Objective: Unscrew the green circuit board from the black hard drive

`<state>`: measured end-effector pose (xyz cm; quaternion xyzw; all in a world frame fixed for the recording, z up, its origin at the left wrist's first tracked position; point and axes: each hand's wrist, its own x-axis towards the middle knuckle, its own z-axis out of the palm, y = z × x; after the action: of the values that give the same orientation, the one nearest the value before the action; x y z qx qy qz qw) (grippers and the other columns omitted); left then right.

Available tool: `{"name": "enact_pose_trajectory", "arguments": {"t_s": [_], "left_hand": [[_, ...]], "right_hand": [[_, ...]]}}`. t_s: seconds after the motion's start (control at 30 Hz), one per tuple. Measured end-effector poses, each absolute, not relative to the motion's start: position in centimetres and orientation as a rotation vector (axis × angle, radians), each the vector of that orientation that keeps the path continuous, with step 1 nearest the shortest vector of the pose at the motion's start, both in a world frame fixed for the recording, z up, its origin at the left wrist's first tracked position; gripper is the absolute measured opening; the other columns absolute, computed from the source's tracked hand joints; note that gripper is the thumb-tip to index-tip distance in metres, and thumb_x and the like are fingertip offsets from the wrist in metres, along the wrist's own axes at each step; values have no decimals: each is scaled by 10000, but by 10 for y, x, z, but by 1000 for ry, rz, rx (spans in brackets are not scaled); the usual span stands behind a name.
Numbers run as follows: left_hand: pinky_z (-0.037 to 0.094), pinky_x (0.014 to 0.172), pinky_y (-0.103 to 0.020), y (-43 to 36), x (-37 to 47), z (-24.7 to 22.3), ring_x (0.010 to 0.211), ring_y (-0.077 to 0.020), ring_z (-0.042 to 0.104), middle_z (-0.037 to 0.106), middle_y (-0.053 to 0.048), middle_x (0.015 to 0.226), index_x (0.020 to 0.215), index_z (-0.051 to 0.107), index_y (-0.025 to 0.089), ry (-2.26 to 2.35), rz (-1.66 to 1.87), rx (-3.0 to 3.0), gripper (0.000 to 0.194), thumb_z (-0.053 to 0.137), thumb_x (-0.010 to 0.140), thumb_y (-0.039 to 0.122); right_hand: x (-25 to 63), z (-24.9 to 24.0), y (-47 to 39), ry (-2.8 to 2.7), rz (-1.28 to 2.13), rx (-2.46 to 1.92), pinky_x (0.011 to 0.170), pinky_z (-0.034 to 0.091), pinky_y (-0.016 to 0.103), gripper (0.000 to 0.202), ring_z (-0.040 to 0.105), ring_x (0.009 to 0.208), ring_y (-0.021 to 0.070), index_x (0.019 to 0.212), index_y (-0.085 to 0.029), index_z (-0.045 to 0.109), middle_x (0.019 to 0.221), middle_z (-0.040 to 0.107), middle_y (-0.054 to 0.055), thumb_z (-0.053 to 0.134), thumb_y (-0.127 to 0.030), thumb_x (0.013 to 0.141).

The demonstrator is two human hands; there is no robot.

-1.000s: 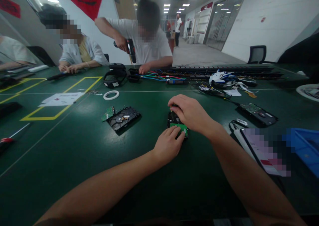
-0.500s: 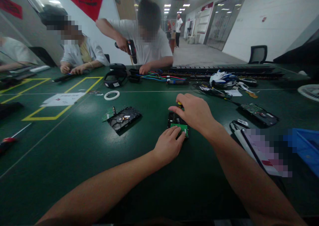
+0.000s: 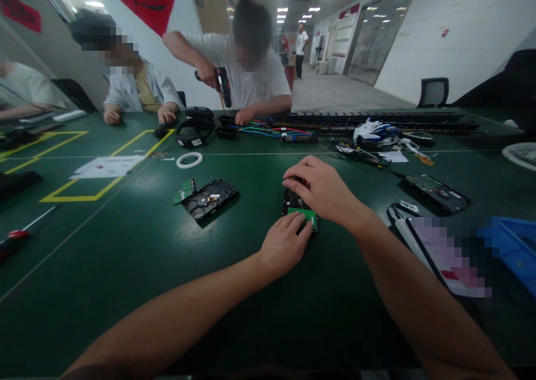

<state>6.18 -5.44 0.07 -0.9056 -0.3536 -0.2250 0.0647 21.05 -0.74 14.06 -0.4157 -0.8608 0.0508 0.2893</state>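
On the green table [image 3: 167, 279] lies a black hard drive [image 3: 288, 200] with a green circuit board [image 3: 307, 215] at its near end. My left hand [image 3: 285, 243] rests on the near end, its fingers spread over the board. Above the drive's far end, my right hand [image 3: 320, 187] is closed in a pinch, mostly hiding a small yellow and dark thing between thumb and fingers. To the left lies an opened drive casing [image 3: 211, 200] with a loose green board [image 3: 184, 192] at its corner.
A third drive [image 3: 435, 193], a phone-like device [image 3: 444, 257] and a blue bin [image 3: 513, 251] are at right. A white tape ring [image 3: 189, 160], cables and gloves [image 3: 372, 131] lie further back. A screwdriver [image 3: 19, 235] is at far left. Across the table a person holds a power drill [image 3: 224, 87].
My right fingers have closed more over the small yellow thing, while my left hand has stayed on the board. Across the table, the seated person's hands have moved apart.
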Motion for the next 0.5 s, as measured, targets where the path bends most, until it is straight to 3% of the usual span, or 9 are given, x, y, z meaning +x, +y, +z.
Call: {"name": "enact_pose_trajectory", "arguments": {"t_s": [0.27, 0.5], "left_hand": [[533, 1090, -474, -55, 61, 1, 1319, -313, 598, 645, -158, 1354, 1319, 634, 144, -1063, -644, -2742, 314, 533, 1030, 214], [532, 1095, -472, -55, 62, 2, 1323, -310, 596, 652, -158, 1351, 1320, 634, 141, -1059, -670, -2733, 312, 516, 1041, 215]], "right_hand": [[211, 141, -7, -2326, 153, -1066, 974, 481, 392, 234, 655, 1066, 246, 1173, -174, 677, 1169, 721, 108, 569, -144, 968], [210, 142, -8, -2309, 141, -1099, 940, 474, 374, 143, 622, 1003, 230, 1076, -217, 702, 1087, 667, 91, 582, -256, 1010]]}}
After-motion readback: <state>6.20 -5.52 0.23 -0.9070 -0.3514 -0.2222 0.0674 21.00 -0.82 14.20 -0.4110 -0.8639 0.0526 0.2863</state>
